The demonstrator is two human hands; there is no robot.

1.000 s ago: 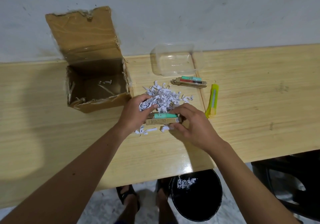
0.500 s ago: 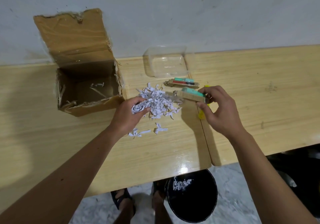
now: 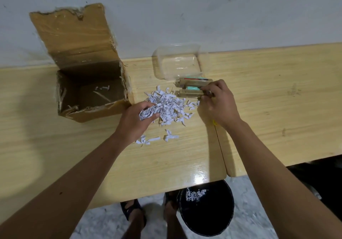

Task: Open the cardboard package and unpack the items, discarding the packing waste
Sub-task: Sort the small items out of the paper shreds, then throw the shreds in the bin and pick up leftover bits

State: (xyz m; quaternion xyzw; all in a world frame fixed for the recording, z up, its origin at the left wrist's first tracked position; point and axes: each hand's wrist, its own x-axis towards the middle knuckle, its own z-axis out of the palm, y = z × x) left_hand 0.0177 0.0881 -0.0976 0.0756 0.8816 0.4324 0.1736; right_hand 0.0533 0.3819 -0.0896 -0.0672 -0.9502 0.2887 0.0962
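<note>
The open cardboard box (image 3: pixel 92 94) stands at the back left of the wooden table (image 3: pixel 277 109), flap up against the wall, with a few paper shreds inside. A pile of white shredded paper (image 3: pixel 168 105) lies in the middle. My left hand (image 3: pixel 135 122) is closed on a bunch of shreds at the pile's left edge. My right hand (image 3: pixel 218 105) grips the right end of a brown packet with a teal item (image 3: pixel 190 93), resting it on the table just in front of a second, similar packet (image 3: pixel 192 82).
A clear plastic container (image 3: pixel 177 63) sits behind the packets by the wall. A black bin (image 3: pixel 207 211) with some shreds stands on the floor under the table edge, beside my sandalled feet. A yellow cutter (image 3: pixel 214 122) is mostly hidden under my right wrist.
My right hand lifted the teal packet from beside the shreds and carried it back and right, next to the other packet. My left hand stayed on the pile, holding shreds.
</note>
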